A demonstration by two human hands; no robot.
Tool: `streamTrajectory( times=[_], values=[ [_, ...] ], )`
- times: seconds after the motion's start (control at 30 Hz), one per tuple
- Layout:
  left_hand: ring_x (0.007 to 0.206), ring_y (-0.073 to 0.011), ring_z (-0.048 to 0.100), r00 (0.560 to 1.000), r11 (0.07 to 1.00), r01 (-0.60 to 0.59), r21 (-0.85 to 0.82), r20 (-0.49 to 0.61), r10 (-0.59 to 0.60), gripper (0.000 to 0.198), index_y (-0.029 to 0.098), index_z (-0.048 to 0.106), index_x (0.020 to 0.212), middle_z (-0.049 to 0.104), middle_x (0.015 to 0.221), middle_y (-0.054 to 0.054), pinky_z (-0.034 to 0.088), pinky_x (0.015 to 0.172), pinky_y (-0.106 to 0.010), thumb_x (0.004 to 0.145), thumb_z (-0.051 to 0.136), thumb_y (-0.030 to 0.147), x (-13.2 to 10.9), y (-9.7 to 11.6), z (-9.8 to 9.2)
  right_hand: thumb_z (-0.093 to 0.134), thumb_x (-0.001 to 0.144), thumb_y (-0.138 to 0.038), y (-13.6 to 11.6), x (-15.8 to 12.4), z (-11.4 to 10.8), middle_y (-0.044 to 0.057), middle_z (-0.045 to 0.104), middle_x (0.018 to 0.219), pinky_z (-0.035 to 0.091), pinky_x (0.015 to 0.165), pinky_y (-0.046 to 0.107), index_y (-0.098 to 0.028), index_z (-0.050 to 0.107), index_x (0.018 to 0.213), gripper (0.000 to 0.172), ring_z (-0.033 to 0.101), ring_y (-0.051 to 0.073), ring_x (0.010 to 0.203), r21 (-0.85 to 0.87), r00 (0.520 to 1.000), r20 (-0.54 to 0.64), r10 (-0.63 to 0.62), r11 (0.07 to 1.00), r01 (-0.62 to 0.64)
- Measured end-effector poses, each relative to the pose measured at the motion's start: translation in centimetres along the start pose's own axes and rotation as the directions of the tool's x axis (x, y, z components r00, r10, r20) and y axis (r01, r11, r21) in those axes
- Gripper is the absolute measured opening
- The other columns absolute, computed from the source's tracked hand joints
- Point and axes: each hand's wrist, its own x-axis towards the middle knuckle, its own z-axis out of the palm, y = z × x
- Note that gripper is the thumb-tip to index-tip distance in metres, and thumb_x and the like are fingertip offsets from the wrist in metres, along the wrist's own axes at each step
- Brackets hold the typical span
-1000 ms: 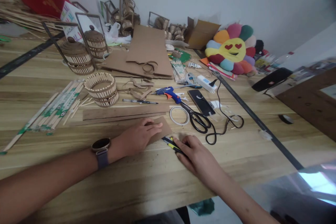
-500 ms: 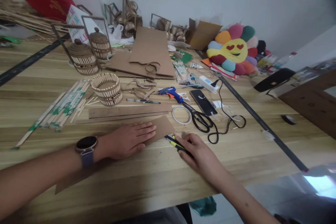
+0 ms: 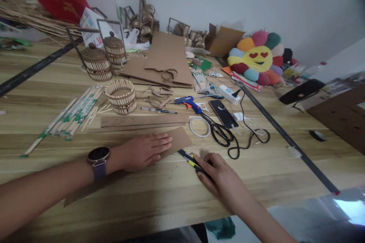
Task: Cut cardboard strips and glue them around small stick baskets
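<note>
My left hand (image 3: 145, 150) lies flat with fingers stretched on a long strip of brown cardboard (image 3: 181, 139), pressing it to the wooden table. My wrist and forearm cover much of the strip; its near end shows below the arm. In my right hand (image 3: 218, 176) is a black and yellow utility knife (image 3: 195, 164), gripped low over the table. Its dark blade points left and lies by the lower edge of the strip, close to the right end. Whether the blade touches the cardboard I cannot tell.
Beyond the hands lie cut cardboard strips (image 3: 142, 120), a pen (image 3: 158, 110), a round stick basket (image 3: 120, 98), a blue glue gun (image 3: 189, 103), a tape roll (image 3: 199, 127), black-handled scissors (image 3: 221, 133) and a phone (image 3: 222, 114). Bagged sticks (image 3: 75, 114) lie left; cardboard sheets (image 3: 165, 51) at the back.
The knife in my right hand has drawn slightly back from the strip's corner, toward the table's front. My left hand stays flat on the cardboard. The whole view has shifted a little.
</note>
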Motion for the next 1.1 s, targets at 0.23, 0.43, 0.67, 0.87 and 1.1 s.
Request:
streamTrajectory(
  times=[0.23, 0.43, 0.67, 0.87, 1.1],
  values=[
    [0.152, -0.0187, 0.031, 1.0, 1.0, -0.001, -0.004, 0.002, 0.001, 0.047, 0.017, 0.04, 0.155, 0.038, 0.163, -0.006, 0.023, 0.126, -0.035, 0.11, 0.033, 0.031, 0.1, 0.1, -0.2, 0.059, 0.092, -0.015, -0.8, 0.3, 0.8, 0.014, 0.061, 0.101, 0.062, 0.078, 0.043, -0.012, 0.062, 0.138, 0.047, 0.064, 0.029, 0.093, -0.002, 0.999, -0.039, -0.013, 1.0, 0.013],
    [0.153, -0.0181, 0.029, 1.0, 1.0, 0.008, 0.008, 0.023, -0.008, 0.047, 0.014, 0.041, 0.154, 0.037, 0.163, -0.006, 0.022, 0.127, -0.034, 0.11, 0.032, 0.03, 0.1, 0.1, 0.1, 0.057, 0.093, -0.017, -0.9, 0.0, 0.9, 0.013, 0.062, 0.101, 0.061, 0.079, 0.043, -0.014, 0.061, 0.139, 0.046, 0.063, 0.028, 0.092, 0.007, 1.0, -0.021, -0.002, 1.0, 0.002],
    [0.153, -0.0199, 0.028, 0.991, 0.991, 0.114, 0.065, -0.079, -0.109, 0.048, 0.016, 0.038, 0.155, 0.036, 0.163, -0.008, 0.023, 0.127, -0.037, 0.111, 0.028, 0.033, 0.4, 0.8, 1.3, 0.058, 0.094, -0.02, 0.9, 2.4, 0.8, 0.014, 0.063, 0.109, 0.058, 0.088, 0.042, -0.017, 0.062, 0.139, 0.045, 0.063, 0.028, 0.102, 0.067, 1.0, -0.029, 0.01, 0.998, -0.008],
    [0.153, -0.0215, 0.027, 0.986, 0.986, 0.149, 0.075, -0.081, -0.143, 0.049, 0.013, 0.039, 0.154, 0.036, 0.163, -0.01, 0.023, 0.128, -0.039, 0.111, 0.027, 0.031, 0.6, 1.2, 1.5, 0.057, 0.095, -0.017, 1.6, 2.5, 0.2, 0.014, 0.062, 0.107, 0.057, 0.089, 0.041, -0.016, 0.061, 0.138, 0.044, 0.062, 0.026, 0.101, 0.106, 0.998, -0.029, -0.048, 0.993, 0.051],
    [0.153, -0.0212, 0.028, 0.985, 0.985, 0.155, 0.075, -0.094, -0.148, 0.048, 0.013, 0.039, 0.154, 0.037, 0.163, -0.01, 0.023, 0.127, -0.037, 0.111, 0.028, 0.031, 0.6, 1.3, 1.6, 0.059, 0.094, -0.018, 1.1, 2.6, -0.1, 0.014, 0.063, 0.106, 0.059, 0.085, 0.043, -0.017, 0.063, 0.138, 0.044, 0.064, 0.028, 0.1, 0.039, 0.998, 0.002, -0.057, 0.998, 0.057]
  ],
)
